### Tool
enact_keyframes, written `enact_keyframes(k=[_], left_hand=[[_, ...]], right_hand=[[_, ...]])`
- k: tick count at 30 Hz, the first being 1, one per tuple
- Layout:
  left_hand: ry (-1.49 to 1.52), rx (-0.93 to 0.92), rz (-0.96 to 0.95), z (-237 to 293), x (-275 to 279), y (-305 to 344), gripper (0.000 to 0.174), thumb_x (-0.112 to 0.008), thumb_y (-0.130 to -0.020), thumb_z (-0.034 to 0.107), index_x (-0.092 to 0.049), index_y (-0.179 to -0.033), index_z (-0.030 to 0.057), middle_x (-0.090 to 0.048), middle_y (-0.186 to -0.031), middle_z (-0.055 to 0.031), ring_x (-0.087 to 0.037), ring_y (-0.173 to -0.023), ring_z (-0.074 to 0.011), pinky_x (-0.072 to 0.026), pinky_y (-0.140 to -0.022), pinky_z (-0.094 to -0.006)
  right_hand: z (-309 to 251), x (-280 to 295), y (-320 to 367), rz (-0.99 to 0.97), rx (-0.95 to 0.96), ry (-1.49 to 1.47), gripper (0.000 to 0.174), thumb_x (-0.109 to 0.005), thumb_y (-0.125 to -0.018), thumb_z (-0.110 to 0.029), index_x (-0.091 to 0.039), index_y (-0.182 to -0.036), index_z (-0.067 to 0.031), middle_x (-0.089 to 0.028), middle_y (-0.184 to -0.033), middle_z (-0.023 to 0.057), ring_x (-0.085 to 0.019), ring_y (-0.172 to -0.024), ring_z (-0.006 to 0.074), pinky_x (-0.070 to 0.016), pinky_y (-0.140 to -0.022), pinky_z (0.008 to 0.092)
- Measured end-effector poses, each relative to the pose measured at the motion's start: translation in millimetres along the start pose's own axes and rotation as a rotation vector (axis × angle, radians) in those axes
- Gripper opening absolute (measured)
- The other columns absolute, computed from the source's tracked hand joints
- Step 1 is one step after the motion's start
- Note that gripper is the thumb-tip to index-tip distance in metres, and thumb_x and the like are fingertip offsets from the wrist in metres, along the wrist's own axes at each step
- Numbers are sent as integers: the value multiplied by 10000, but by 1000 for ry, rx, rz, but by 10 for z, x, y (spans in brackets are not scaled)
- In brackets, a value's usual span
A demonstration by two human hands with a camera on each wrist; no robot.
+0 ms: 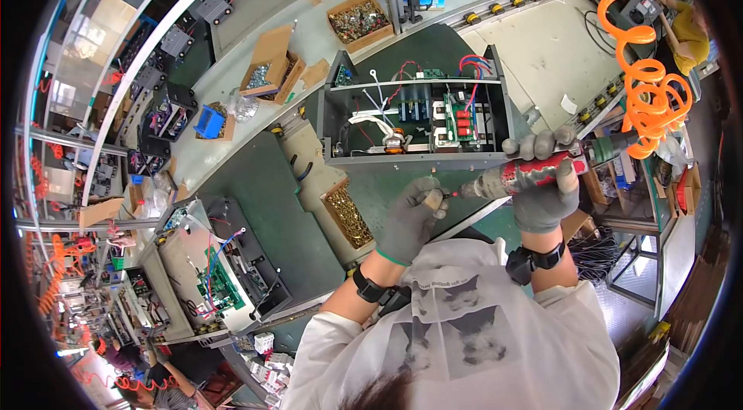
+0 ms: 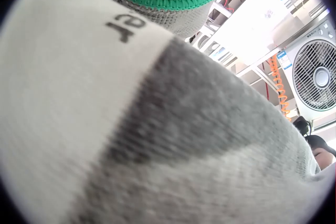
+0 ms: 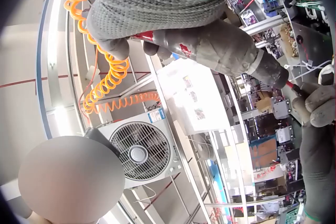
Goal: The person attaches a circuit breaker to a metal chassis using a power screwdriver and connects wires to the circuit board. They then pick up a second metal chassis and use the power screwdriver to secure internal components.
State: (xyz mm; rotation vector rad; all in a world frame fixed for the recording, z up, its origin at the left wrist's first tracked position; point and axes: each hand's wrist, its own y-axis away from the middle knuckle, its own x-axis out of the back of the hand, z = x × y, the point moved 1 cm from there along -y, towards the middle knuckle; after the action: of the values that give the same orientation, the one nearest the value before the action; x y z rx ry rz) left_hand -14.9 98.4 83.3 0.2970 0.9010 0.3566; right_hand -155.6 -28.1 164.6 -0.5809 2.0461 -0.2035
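In the head view my gloved right hand [image 1: 542,197] grips a red and grey air screwdriver [image 1: 526,175], its bit aimed left toward my other hand. My gloved left hand [image 1: 410,220] has its fingers curled, thumb and fingertips pinching at the tip of the bit [image 3: 294,88]; I cannot tell whether a small screw sits between them. Just beyond both hands stands an open dark metal case [image 1: 418,156] with wires, a coil and green boards inside. The left wrist view is mostly filled by shirt cloth, with only a glove cuff [image 2: 163,11] showing.
An orange coiled air hose [image 1: 638,77] hangs at the right. A box of brass-coloured screws [image 1: 348,214] lies left of the hands. Cardboard boxes of small parts [image 1: 360,21] stand on the far bench. Another open case [image 1: 240,271] is at the left.
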Motion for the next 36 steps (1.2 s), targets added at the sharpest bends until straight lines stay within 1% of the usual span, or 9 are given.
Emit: enact_keyframes(k=[4,7,12,13,15,17,26,31,36], left_hand=[[197,93,-45,3,46,-13,179,-600,-919,170,-554,-1061,70,-541,-915,-22,-509,-757,-109,-428,-631,-211],[177,96,-189,56,-6,-64,319,-563,-941,293,-545,-1128,35,-563,-969,-57,-505,-805,-117,-450,-690,-218],[33,305,-237,25,41,-228,691,-441,-887,633,-521,-1215,30,-533,-971,-66,-481,-757,-120,-363,-575,-214],[-162,185,-77,64,146,-267,609,-437,-925,570,-540,-1188,30,-543,-933,-60,-478,-759,-120,-325,-556,-213],[-486,-8,200,317,602,-436,363,-523,-953,318,-556,-1165,26,-573,-977,-44,-535,-829,-124,-452,-700,-266],[-1071,-714,371,801,423,-630,328,-547,-930,232,-554,-1194,36,-604,-1020,-57,-580,-876,-180,-478,-768,-304],[-1317,-816,574,1046,626,-1429,283,-577,-913,252,-663,-1046,18,-669,-967,-144,-634,-878,-266,-477,-792,-339],[-1112,-793,571,1047,669,-1627,243,-522,-926,184,-653,-891,-18,-650,-756,-105,-570,-673,-184,-452,-668,-295],[-1085,-733,387,949,524,-1566,229,-503,-940,155,-646,-904,-21,-658,-806,-43,-554,-700,-116,-454,-670,-269]], right_hand=[[16,-106,11,207,4,126,504,-638,-837,-246,-386,-1257,-128,-540,-930,84,-540,-855,242,-428,-888,494],[-22,66,-21,181,-15,44,513,-612,-855,-231,-374,-1303,-153,-527,-918,75,-525,-860,228,-442,-853,471],[-124,164,-141,210,38,-74,412,-569,-882,-198,-413,-1261,-152,-514,-894,52,-497,-838,193,-428,-841,447],[-169,202,-153,229,43,-80,418,-571,-881,-198,-412,-1263,-146,-514,-890,51,-492,-833,190,-419,-846,444],[-260,271,-157,265,62,-43,416,-573,-878,-201,-412,-1257,-139,-513,-888,50,-496,-836,191,-423,-846,445],[-310,348,-136,282,70,-32,415,-574,-877,-202,-413,-1254,-136,-513,-888,51,-499,-837,193,-427,-845,446],[-389,570,-72,391,80,112,404,-578,-860,-186,-418,-1228,-140,-520,-876,53,-514,-844,204,-440,-839,459],[-342,660,-89,460,47,136,398,-569,-841,-145,-424,-1210,-116,-531,-849,63,-528,-830,220,-444,-833,462],[-190,690,-111,495,-29,122,413,-577,-817,-123,-430,-1203,-111,-537,-834,72,-538,-812,231,-454,-807,467]])
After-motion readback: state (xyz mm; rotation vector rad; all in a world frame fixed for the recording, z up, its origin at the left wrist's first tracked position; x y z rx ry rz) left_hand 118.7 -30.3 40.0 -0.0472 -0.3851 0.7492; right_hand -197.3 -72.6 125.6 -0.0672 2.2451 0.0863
